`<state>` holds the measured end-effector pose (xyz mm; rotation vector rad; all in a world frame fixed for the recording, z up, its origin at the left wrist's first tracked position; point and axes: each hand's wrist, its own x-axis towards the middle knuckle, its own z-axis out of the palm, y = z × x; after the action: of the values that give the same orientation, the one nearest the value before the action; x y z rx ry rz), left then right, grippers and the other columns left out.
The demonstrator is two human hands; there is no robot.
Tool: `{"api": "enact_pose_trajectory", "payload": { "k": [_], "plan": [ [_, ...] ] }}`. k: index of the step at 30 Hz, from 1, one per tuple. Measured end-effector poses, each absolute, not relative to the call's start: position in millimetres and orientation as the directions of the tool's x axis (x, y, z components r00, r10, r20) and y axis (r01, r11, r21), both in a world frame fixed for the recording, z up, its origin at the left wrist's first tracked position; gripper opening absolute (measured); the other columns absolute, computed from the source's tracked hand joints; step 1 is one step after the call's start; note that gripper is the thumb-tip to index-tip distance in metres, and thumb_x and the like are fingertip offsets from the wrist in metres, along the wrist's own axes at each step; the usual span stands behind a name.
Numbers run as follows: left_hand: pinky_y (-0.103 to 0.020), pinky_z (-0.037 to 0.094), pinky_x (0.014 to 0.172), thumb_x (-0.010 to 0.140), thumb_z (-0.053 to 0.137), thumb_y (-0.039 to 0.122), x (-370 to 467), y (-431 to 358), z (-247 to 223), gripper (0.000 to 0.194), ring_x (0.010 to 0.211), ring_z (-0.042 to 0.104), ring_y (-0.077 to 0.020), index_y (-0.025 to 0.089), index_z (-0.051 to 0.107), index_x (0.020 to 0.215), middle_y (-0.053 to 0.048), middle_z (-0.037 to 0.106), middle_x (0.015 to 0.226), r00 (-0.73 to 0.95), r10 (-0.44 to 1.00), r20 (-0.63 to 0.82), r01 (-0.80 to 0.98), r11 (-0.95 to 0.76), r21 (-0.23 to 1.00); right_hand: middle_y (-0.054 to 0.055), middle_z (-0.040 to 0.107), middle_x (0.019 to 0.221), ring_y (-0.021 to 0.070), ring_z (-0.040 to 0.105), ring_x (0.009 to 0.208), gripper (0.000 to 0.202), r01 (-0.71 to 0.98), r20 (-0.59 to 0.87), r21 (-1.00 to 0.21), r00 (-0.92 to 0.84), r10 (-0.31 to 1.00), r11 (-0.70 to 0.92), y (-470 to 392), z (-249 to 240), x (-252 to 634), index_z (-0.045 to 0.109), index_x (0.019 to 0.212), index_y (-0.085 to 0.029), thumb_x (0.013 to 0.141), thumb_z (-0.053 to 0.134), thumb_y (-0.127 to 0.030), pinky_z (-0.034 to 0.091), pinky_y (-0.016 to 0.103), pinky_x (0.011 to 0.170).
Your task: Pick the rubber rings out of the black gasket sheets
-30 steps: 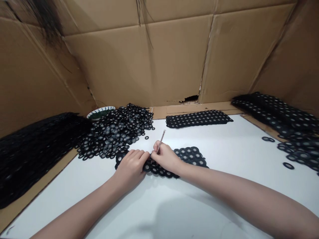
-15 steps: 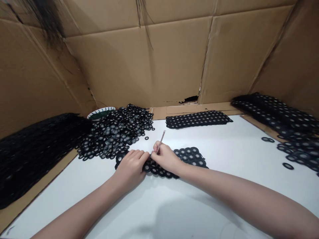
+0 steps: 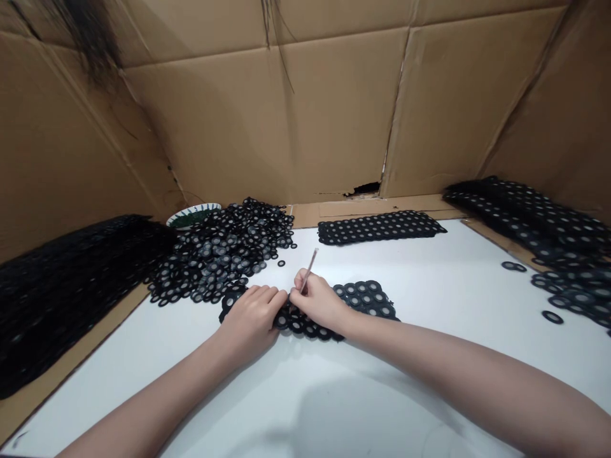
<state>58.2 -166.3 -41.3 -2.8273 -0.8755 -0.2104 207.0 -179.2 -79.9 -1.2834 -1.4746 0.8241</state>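
A panel of joined black rings [image 3: 365,298] lies on the white tabletop in front of me, its middle covered by my hands. My left hand [image 3: 252,315] is closed on the panel's left part, fingers curled together and thumb toward the other hand. Close beside it, my right hand [image 3: 317,302] pinches a thin, pale stick-like tool [image 3: 309,270], held upright at a slant like a pen. The tool's lower end is hidden among my fingers and the rings. The right wrist lies over the panel.
A heap of loose black rings [image 3: 214,254] lies back left, beside a white-rimmed bowl [image 3: 207,207]. A finished-looking ring panel [image 3: 382,227] lies at the back. Stacked panels [image 3: 534,213] and loose rings [image 3: 552,317] are at right, a dark stack [image 3: 71,286] at left. Cardboard walls [image 3: 334,114] enclose the table.
Both hands, the panel and the tool keep nearly the same places. The tool's upper end has shifted very slightly to the right.
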Motion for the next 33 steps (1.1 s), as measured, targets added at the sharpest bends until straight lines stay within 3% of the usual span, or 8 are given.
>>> {"api": "enact_pose_trajectory", "payload": {
  "k": [8, 15, 20, 33],
  "plan": [
    [-0.032, 0.040, 0.068, 0.065, 0.044, 0.007, 58.5, -173.9, -32.1, 0.018, 0.075, 0.051, -0.0203, 0.017, 0.050, 0.078, -0.004, 0.057, 0.078, 0.819, 0.568, 0.086, 0.574, -0.807, -0.139, -0.005, 0.037, 0.056, 0.0113, 0.040, 0.054, 0.007, 0.311, 0.228, -0.927, 0.025, 0.973, 0.209, -179.2, -79.8, 207.9, 0.036, 0.065, -0.020, 0.068, 0.042, -0.017, 0.033, 0.023, 0.054],
    [-0.032, 0.039, 0.068, 0.071, 0.047, 0.014, 56.5, -170.8, -34.5, 0.012, 0.073, 0.051, -0.0194, 0.018, 0.051, 0.082, -0.004, 0.057, 0.078, 0.823, 0.560, 0.095, 0.568, -0.812, -0.133, -0.006, 0.038, 0.057, 0.0108, 0.041, 0.053, 0.008, 0.307, 0.217, -0.930, 0.016, 0.976, 0.202, -180.5, -81.1, 209.0, 0.035, 0.066, -0.020, 0.069, 0.042, -0.018, 0.034, 0.023, 0.052],
    [-0.031, 0.039, 0.068, 0.067, 0.048, 0.008, 57.7, -166.0, -38.7, 0.016, 0.073, 0.052, -0.0191, 0.017, 0.051, 0.081, -0.003, 0.058, 0.078, 0.822, 0.562, 0.096, 0.570, -0.806, -0.162, -0.006, 0.037, 0.056, 0.0104, 0.039, 0.051, 0.009, 0.306, 0.211, -0.931, 0.009, 0.977, 0.198, -181.4, -81.1, 207.8, 0.034, 0.066, -0.020, 0.070, 0.042, -0.017, 0.033, 0.023, 0.051],
    [-0.033, 0.039, 0.067, 0.070, 0.043, 0.007, 55.3, -165.6, -52.8, 0.014, 0.069, 0.050, -0.0194, 0.015, 0.050, 0.079, -0.005, 0.057, 0.073, 0.840, 0.479, 0.253, 0.533, -0.818, -0.219, -0.006, 0.038, 0.055, 0.0113, 0.041, 0.052, 0.009, 0.320, 0.218, -0.926, 0.026, 0.976, 0.198, -181.9, -79.4, 206.9, 0.034, 0.066, -0.021, 0.070, 0.041, -0.017, 0.033, 0.023, 0.052]
  ]
}}
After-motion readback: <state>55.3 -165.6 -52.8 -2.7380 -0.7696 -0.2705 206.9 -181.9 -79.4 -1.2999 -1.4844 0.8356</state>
